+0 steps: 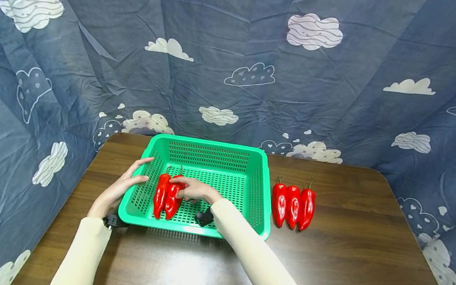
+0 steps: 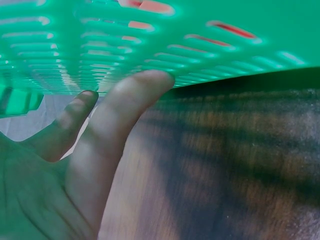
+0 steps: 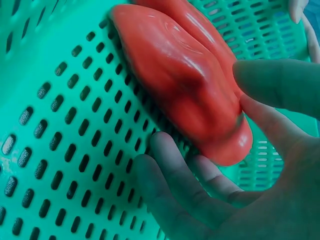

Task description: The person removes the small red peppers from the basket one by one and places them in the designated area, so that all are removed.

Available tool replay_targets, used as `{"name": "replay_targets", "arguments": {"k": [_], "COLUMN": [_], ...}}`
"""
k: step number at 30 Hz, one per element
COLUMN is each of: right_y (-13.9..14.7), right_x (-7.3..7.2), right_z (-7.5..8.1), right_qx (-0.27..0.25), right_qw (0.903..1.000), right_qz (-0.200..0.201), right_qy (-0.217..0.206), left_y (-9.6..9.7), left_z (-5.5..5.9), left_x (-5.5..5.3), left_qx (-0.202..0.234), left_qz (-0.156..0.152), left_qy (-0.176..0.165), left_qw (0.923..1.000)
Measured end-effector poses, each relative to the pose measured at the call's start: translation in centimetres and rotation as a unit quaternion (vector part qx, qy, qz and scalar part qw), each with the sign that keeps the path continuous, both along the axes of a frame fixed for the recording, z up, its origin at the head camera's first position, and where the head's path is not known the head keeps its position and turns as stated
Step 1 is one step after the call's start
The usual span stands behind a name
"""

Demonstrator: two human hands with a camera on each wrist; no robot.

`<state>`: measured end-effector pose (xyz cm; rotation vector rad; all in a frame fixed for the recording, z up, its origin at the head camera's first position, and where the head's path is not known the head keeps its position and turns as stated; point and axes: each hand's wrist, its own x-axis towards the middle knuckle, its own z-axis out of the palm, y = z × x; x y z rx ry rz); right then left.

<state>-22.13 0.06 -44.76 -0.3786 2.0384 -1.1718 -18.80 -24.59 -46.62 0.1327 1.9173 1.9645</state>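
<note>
A green plastic basket [image 1: 193,231] with slotted walls stands on the table. Two red peppers lie side by side in its left part: the left pepper [image 1: 161,195] and the right pepper [image 1: 172,203]. My right hand [image 1: 197,189] is inside the basket over the right pepper [image 3: 180,75]. Its thumb and index finger are at that pepper's side, while the other fingers spread loosely near the basket floor, not closed round it. My left hand [image 1: 120,187] is at the basket's left side, fingers extended; in the left wrist view its fingers [image 2: 125,100] lie against the slotted wall.
Three more red peppers [image 1: 292,207] lie in a row on the wooden table [image 1: 349,243], just right of the basket. A blue curtain [image 1: 232,93] with cloud prints hangs behind the table and along both sides.
</note>
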Motion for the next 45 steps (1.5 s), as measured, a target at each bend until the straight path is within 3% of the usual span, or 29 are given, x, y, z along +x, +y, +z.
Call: {"name": "replay_targets", "arguments": {"k": [14, 28, 45], "right_y": [0.0, 0.4, 1.8], "right_x": [0.2, 0.4, 0.4], "right_z": [0.0, 0.3, 1.0], "right_qx": [-0.022, -0.067, -0.133], "right_qw": [0.9983, 0.9954, 0.9869], "right_qz": [-0.034, -0.060, -0.086], "right_qy": [0.041, 0.033, 0.031], "left_y": [0.0, 0.0, 0.1], "left_z": [-0.2, -0.1, 0.1], "left_x": [-0.2, -0.2, -0.1], "left_qx": [0.002, 0.005, 0.018], "left_qz": [-0.004, -0.009, -0.012], "left_qy": [0.008, 0.018, 0.006], "left_qw": [1.0000, 0.9998, 0.9998]}}
